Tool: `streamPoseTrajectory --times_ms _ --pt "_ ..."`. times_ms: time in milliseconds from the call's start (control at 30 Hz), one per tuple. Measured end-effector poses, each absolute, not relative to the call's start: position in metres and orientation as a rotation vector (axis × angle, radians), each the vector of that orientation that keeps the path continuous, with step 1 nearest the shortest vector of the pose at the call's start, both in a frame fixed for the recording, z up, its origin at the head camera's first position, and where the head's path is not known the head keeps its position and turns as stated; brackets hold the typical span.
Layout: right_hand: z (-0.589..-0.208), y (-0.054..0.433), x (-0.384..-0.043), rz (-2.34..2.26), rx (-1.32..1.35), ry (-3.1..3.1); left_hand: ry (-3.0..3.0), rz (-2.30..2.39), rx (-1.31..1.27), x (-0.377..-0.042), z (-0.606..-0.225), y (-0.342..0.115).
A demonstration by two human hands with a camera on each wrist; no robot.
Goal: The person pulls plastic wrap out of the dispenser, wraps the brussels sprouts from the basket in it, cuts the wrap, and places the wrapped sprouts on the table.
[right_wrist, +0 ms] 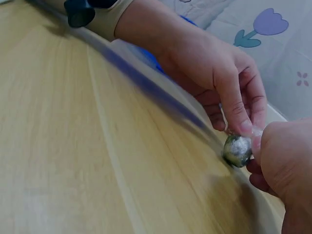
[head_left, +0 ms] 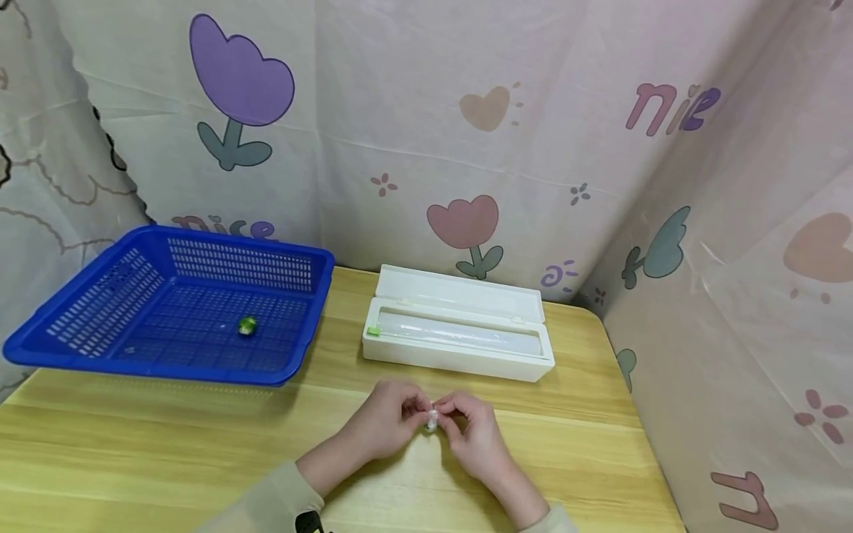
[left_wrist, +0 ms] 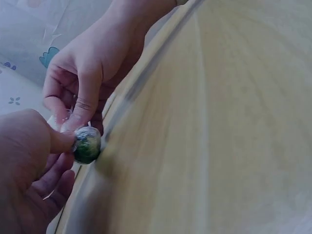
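2 hands on the work, left hand (head_left: 389,422) and right hand (head_left: 474,438), thumb and fingers of each pinched nearly closed, tips almost meeting. Both have hold of the gathered clear film (right_wrist: 258,130) on 1 wrapped green ball (left_wrist: 87,148). Ball sits right at the fingertips, just under the pinch, with shiny film over its skin; can't tell if it touches the wooden table (head_left: 573,451) below. Back along the arms toward the wearer: 2 light sleeves (head_left: 269,496), 1 on each arm, plus 1 black wrist device (head_left: 309,522) on the left arm only. Just beyond the grip and slightly right: 1 white box (head_left: 460,368), long side facing the hands, 1 lid (head_left: 460,294) swung back on its far side, 1 roll of film (head_left: 460,334) inside, 1 green tab (head_left: 374,331) at its left end. Left of the grip and farther out: 1 blue basket (head_left: 200,372) holding 1 loose green ball (head_left: 247,326), right of basket centre. Farthest, behind everything: printed cloth (head_left: 393,96), with 1 purple tulip and 1 pink one straight ahead.
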State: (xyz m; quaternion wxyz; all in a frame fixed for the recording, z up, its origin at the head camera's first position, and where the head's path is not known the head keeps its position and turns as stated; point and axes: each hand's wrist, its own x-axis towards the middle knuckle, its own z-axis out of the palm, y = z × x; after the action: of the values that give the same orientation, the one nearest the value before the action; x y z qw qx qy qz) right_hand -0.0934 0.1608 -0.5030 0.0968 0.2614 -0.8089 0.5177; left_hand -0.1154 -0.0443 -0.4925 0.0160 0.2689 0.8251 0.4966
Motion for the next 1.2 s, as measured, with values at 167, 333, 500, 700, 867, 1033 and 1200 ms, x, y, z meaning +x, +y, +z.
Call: streamPoseTrajectory --times_ms 167,333,500,700,867,1033,1200 --pt "-0.504 0.162 -0.095 1.414 0.867 -2.397 2.676 1.466 0.895 -0.115 -0.495 -0.045" --pt "-0.505 0.160 -0.096 1.368 0.923 -2.363 2.758 1.442 0.947 -0.115 -0.495 -0.047" --pt "-0.506 0.157 -0.097 1.409 0.855 -2.384 2.768 1.449 1.015 -0.117 -0.494 -0.049" --pt "-0.507 0.156 -0.098 1.445 0.814 -2.413 2.722 1.466 1.196 -0.120 -0.495 -0.054" --pt "-0.507 0.156 -0.098 1.429 0.850 -2.391 2.635 1.570 1.195 -0.122 -0.499 -0.054" --pt "-0.506 0.154 -0.099 1.443 0.860 -2.383 2.559 1.602 1.130 -0.121 -0.501 -0.054" --pt "-0.506 0.154 -0.097 1.504 0.733 -2.461 2.562 1.557 0.987 -0.120 -0.501 -0.052"
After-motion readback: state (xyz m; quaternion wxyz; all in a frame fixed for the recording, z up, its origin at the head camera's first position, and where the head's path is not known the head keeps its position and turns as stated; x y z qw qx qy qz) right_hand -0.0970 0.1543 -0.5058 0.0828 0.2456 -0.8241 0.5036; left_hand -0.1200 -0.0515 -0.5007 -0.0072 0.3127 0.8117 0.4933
